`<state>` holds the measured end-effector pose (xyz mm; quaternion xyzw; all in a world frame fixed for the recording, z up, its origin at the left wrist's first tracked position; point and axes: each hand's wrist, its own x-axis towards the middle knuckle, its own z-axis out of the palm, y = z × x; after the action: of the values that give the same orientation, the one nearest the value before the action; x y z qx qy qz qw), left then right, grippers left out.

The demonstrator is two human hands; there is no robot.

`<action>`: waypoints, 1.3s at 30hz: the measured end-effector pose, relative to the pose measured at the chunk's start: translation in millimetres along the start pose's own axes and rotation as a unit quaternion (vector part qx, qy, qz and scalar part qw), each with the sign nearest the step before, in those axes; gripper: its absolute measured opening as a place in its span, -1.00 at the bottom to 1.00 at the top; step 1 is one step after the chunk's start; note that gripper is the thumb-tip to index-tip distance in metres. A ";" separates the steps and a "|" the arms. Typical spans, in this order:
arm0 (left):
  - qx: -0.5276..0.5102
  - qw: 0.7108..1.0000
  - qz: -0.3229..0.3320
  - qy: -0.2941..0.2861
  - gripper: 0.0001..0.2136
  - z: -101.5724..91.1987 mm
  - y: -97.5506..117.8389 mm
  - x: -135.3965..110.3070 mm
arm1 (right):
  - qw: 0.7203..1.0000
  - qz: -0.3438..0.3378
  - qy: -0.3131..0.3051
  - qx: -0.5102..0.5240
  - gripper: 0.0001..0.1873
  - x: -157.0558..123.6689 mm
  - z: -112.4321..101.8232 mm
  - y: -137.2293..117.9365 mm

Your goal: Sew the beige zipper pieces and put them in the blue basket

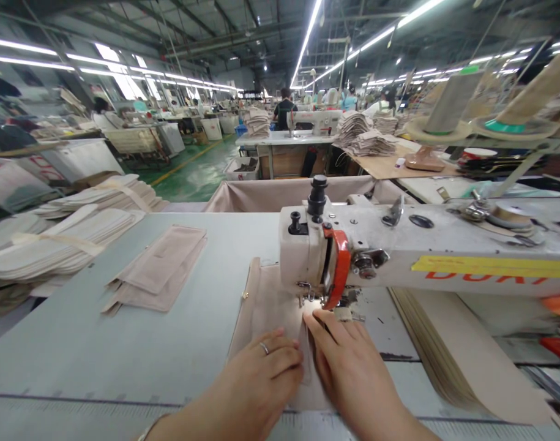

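The beige fabric piece lies flat on the pale table, its right side reaching beneath the head of the sewing machine; a small metal fitting shows at its left edge. My left hand rests on the cloth, fingers loosely bent and closed on nothing. My right hand lies just in front of the needle area, fingertips down by the cloth's edge; whether they pinch it I cannot tell. I judge this piece partway through its sewing, since it is at the needle, but I can't make out stitches to say how much is left. Farther left, a folded beige piece looks more nearly made up. Around us, a strapped stack of panels and the long panels under the machine's arm seem unworked. Beyond the machine is a cloth-lined bin.
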<state>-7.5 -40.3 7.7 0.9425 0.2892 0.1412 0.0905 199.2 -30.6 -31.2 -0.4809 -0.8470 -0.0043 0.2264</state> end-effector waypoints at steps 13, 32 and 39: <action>0.035 0.999 0.017 0.006 -0.77 8.4 -27.4 15.5 | 1.000 -0.006 0.011 0.000 -0.54 1.1 3.2 0.1; -0.004 0.988 -0.108 0.109 -0.78 17.8 -59.7 42.4 | 1.000 0.015 0.005 -0.005 -0.47 9.0 0.6 -1.6; 0.036 0.984 -0.147 0.096 -0.75 19.5 -61.0 47.2 | 1.000 0.029 -0.005 0.001 -0.47 10.3 0.9 -2.4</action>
<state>4.4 34.6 -16.0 0.8745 0.4366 0.2060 0.0478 192.4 -23.3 -27.5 -0.5046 -0.8340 0.0055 0.2231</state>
